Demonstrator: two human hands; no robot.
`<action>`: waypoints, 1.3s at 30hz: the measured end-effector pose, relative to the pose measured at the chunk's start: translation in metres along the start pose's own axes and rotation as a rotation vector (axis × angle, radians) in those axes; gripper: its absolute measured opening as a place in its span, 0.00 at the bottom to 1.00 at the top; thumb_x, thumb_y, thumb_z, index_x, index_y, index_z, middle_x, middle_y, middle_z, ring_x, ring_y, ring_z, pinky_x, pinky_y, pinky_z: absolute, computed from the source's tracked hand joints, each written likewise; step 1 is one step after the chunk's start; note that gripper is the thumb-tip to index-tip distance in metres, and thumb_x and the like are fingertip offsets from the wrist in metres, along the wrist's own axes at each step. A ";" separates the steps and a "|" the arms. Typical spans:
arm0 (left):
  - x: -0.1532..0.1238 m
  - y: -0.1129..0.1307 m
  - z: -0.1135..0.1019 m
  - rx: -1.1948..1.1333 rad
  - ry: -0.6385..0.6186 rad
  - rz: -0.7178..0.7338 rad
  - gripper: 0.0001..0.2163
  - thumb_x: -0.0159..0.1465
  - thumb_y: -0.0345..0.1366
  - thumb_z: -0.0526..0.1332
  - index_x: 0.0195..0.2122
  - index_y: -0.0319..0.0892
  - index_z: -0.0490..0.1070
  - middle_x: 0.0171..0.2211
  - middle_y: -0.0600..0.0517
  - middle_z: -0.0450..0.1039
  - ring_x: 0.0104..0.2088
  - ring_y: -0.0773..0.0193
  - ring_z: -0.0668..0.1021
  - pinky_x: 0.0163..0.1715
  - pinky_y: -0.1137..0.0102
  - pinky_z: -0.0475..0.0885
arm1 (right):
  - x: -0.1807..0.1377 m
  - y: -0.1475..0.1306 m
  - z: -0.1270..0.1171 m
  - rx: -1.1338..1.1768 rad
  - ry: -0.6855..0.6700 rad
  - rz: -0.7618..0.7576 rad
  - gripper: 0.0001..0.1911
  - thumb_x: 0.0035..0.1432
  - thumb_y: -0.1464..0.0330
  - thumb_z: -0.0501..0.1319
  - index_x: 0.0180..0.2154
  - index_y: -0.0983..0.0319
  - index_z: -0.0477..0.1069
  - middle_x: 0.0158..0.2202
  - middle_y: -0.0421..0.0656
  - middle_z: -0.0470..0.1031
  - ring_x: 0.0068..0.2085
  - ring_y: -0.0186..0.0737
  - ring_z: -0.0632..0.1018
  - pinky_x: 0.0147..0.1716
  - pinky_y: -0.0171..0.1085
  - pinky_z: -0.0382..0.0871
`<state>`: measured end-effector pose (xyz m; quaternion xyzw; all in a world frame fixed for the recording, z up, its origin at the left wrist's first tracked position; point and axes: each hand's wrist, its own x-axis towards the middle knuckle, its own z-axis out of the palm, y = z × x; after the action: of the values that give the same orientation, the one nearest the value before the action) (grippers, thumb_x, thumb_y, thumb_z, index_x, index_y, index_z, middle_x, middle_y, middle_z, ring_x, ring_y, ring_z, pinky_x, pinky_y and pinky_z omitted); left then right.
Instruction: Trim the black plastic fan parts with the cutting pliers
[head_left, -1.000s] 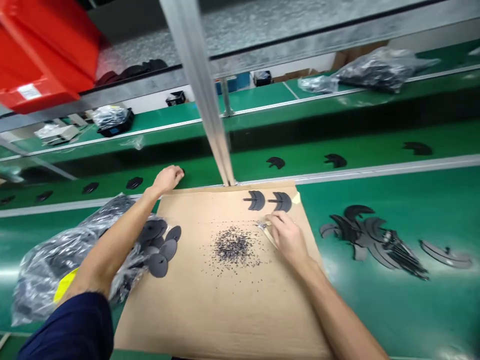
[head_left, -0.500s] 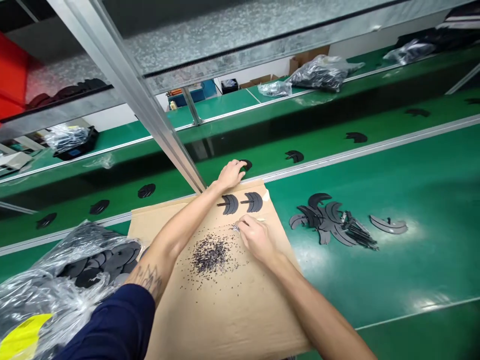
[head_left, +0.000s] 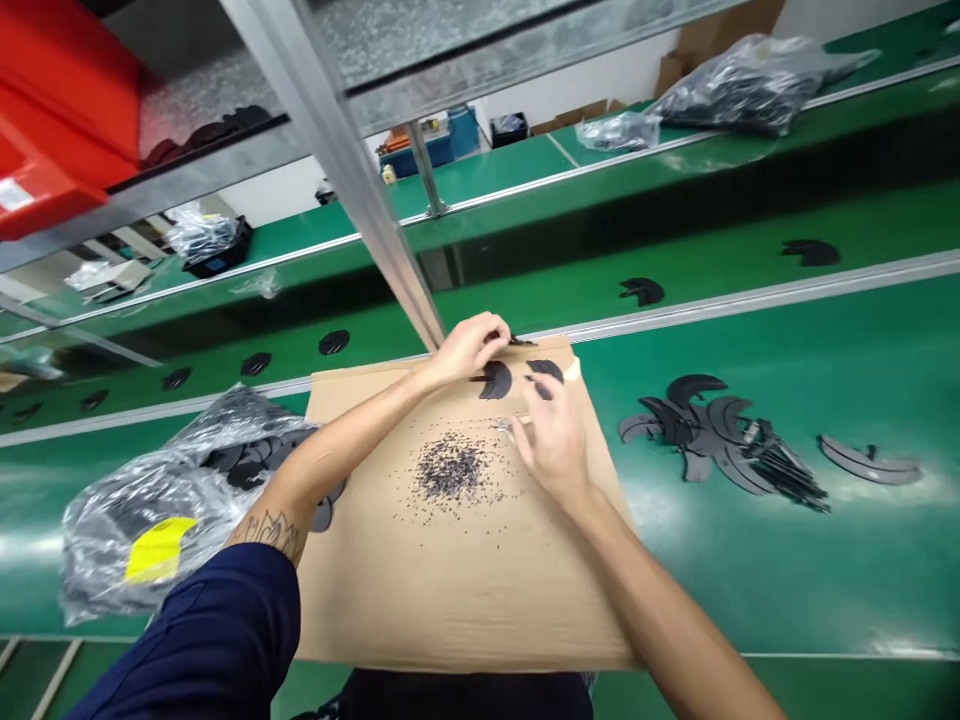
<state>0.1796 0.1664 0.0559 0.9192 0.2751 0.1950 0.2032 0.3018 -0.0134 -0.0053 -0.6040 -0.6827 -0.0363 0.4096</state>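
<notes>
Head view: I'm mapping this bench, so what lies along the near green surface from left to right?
Plastic bag of black discs → cardboard sheet with dark specks → pile of black curved pieces → lone curved piece.

Bright overhead light, belt glare; edges perhaps warped

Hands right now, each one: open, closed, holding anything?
Left hand: fingers curled onto a black crescent part.
Right hand: pinching a small metal tool.
</notes>
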 end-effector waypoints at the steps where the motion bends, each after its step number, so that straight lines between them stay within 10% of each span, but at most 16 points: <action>1: -0.021 0.005 -0.005 -0.100 0.005 0.043 0.07 0.70 0.34 0.56 0.38 0.40 0.72 0.39 0.48 0.76 0.40 0.61 0.76 0.44 0.66 0.72 | 0.002 -0.002 -0.001 0.041 0.021 0.009 0.27 0.68 0.68 0.57 0.66 0.65 0.61 0.62 0.60 0.64 0.63 0.59 0.68 0.60 0.57 0.69; 10: -0.173 0.022 -0.013 -0.554 -0.062 -0.167 0.10 0.70 0.39 0.59 0.48 0.41 0.70 0.41 0.47 0.77 0.36 0.64 0.78 0.39 0.68 0.75 | 0.003 -0.034 0.011 0.583 -0.425 0.171 0.18 0.65 0.52 0.60 0.43 0.58 0.77 0.40 0.47 0.81 0.39 0.48 0.81 0.42 0.46 0.77; 20: -0.287 -0.058 -0.092 0.381 -0.231 -0.602 0.15 0.62 0.35 0.68 0.48 0.40 0.71 0.46 0.42 0.76 0.50 0.48 0.77 0.51 0.59 0.72 | 0.011 -0.063 0.035 0.818 -0.510 0.459 0.24 0.56 0.48 0.69 0.46 0.58 0.77 0.44 0.47 0.81 0.41 0.47 0.81 0.39 0.44 0.80; 29: -0.268 -0.051 -0.078 -0.422 0.278 -0.575 0.11 0.68 0.44 0.60 0.40 0.40 0.70 0.29 0.54 0.71 0.27 0.69 0.75 0.30 0.74 0.71 | 0.008 -0.091 0.056 1.038 -0.525 0.612 0.25 0.52 0.48 0.73 0.44 0.59 0.79 0.40 0.44 0.83 0.42 0.46 0.84 0.44 0.47 0.82; 34: -0.245 -0.022 -0.036 -0.864 0.199 -0.524 0.20 0.65 0.54 0.63 0.41 0.41 0.67 0.29 0.55 0.70 0.24 0.72 0.73 0.24 0.76 0.71 | -0.003 -0.091 0.053 1.043 -0.527 0.650 0.26 0.51 0.47 0.72 0.44 0.59 0.78 0.39 0.43 0.82 0.41 0.44 0.82 0.44 0.45 0.81; 39: -0.240 -0.001 -0.001 -0.649 0.258 -0.449 0.16 0.68 0.49 0.61 0.44 0.40 0.74 0.30 0.53 0.70 0.29 0.69 0.72 0.31 0.73 0.70 | -0.009 -0.091 0.044 1.024 -0.617 0.682 0.24 0.52 0.47 0.71 0.38 0.61 0.77 0.32 0.40 0.76 0.33 0.38 0.77 0.34 0.37 0.76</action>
<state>-0.0061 0.0271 -0.0031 0.6926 0.4162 0.3361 0.4839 0.2012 -0.0204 0.0007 -0.4982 -0.4709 0.5954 0.4189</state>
